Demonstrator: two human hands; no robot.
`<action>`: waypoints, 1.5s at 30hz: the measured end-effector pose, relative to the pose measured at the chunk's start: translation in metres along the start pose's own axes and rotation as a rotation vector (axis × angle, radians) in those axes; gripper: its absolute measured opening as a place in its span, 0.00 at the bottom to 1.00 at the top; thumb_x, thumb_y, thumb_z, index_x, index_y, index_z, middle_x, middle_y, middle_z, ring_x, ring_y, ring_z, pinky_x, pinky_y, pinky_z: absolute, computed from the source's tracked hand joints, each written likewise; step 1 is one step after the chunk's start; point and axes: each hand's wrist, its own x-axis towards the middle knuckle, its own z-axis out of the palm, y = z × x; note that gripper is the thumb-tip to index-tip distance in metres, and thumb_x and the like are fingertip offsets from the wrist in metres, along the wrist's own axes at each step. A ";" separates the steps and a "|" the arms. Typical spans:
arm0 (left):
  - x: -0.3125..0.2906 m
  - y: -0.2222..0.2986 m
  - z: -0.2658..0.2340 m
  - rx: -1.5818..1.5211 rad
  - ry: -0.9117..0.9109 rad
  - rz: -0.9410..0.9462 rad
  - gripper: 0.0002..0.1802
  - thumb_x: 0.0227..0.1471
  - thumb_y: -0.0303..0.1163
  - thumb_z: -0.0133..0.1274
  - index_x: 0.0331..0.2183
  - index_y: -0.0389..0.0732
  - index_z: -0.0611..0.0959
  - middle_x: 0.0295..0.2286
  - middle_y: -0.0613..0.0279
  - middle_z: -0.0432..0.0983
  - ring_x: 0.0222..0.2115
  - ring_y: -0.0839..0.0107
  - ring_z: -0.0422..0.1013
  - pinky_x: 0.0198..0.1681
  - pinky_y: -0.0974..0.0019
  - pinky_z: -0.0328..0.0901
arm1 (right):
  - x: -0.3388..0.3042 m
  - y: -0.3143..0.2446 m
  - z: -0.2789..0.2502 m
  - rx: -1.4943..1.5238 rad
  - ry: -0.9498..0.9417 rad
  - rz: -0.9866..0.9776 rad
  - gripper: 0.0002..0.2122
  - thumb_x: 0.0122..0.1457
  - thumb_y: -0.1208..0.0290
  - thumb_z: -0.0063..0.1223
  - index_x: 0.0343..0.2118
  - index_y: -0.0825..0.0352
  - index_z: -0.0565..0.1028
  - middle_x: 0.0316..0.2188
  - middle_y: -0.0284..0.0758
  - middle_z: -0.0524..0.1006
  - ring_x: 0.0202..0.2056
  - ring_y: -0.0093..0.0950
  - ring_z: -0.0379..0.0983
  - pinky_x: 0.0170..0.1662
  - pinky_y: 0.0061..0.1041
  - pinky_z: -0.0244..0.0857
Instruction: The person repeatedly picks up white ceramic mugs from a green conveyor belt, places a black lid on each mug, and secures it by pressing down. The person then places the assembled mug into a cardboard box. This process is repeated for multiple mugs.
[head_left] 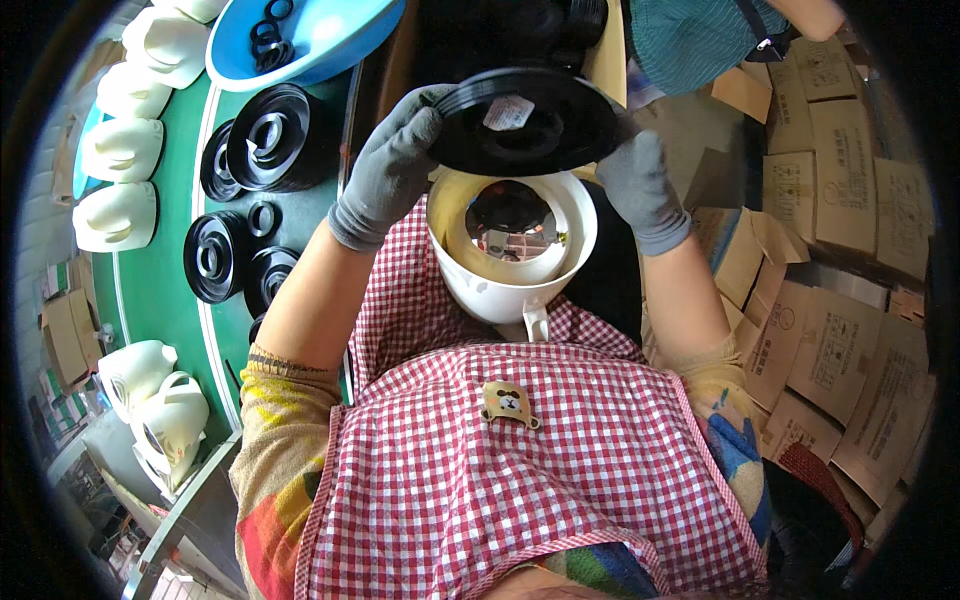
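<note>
Both my hands wear grey gloves. My left hand [388, 168] grips the left rim of a round black plastic disc [575, 110], and my right hand [648, 192] closes on its right rim. The disc is tilted, with a small pale label stuck near its middle. Just below it, in front of my lap, stands a white plastic kettle-like body [478, 292] with its handle pointing toward me. A shiny mirrored metal bowl shape [510, 222] shows inside that body. The disc hides part of the far rim.
On the green table at left lie stacks of black round parts [275, 137], a blue basin [338, 50] holding black rings, and several white plastic housings [118, 215]. Cardboard boxes [845, 160] are piled at right. Another person's teal clothing [690, 45] shows at top right.
</note>
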 end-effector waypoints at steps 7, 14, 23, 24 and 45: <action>-0.012 -0.012 0.002 -0.188 -0.110 -0.042 0.30 0.61 0.53 0.44 0.52 0.38 0.75 0.47 0.55 0.73 0.50 0.64 0.69 0.56 0.62 0.61 | -0.014 0.011 0.002 -0.540 -0.059 -0.036 0.29 0.60 0.43 0.45 0.46 0.70 0.76 0.48 0.44 0.75 0.50 0.33 0.73 0.54 0.30 0.66; -0.025 -0.026 0.007 0.165 -0.101 0.290 0.20 0.61 0.37 0.41 0.39 0.32 0.83 0.43 0.47 0.77 0.49 0.54 0.70 0.60 0.53 0.56 | -0.021 0.028 -0.001 -0.432 -0.160 -0.149 0.20 0.60 0.55 0.48 0.35 0.70 0.81 0.48 0.46 0.76 0.57 0.41 0.66 0.61 0.40 0.55; -0.021 -0.032 0.008 0.254 -0.134 0.423 0.22 0.57 0.38 0.41 0.36 0.30 0.83 0.41 0.43 0.77 0.48 0.51 0.71 0.62 0.44 0.51 | -0.017 0.021 0.004 -0.603 -0.216 -0.258 0.09 0.53 0.72 0.49 0.28 0.68 0.82 0.41 0.42 0.80 0.55 0.38 0.68 0.65 0.41 0.46; -0.020 -0.032 0.008 0.258 -0.134 0.426 0.22 0.56 0.37 0.41 0.36 0.30 0.83 0.41 0.43 0.77 0.47 0.51 0.71 0.62 0.44 0.51 | -0.016 0.021 0.004 -0.611 -0.216 -0.267 0.09 0.52 0.73 0.48 0.28 0.67 0.82 0.41 0.42 0.80 0.55 0.37 0.69 0.65 0.41 0.46; -0.031 -0.011 0.018 0.438 -0.109 0.336 0.13 0.48 0.29 0.49 0.34 0.35 0.84 0.39 0.48 0.79 0.46 0.53 0.72 0.61 0.47 0.55 | -0.005 0.027 -0.013 -0.809 -0.363 -0.231 0.08 0.60 0.72 0.45 0.31 0.61 0.78 0.49 0.35 0.77 0.59 0.38 0.64 0.66 0.42 0.46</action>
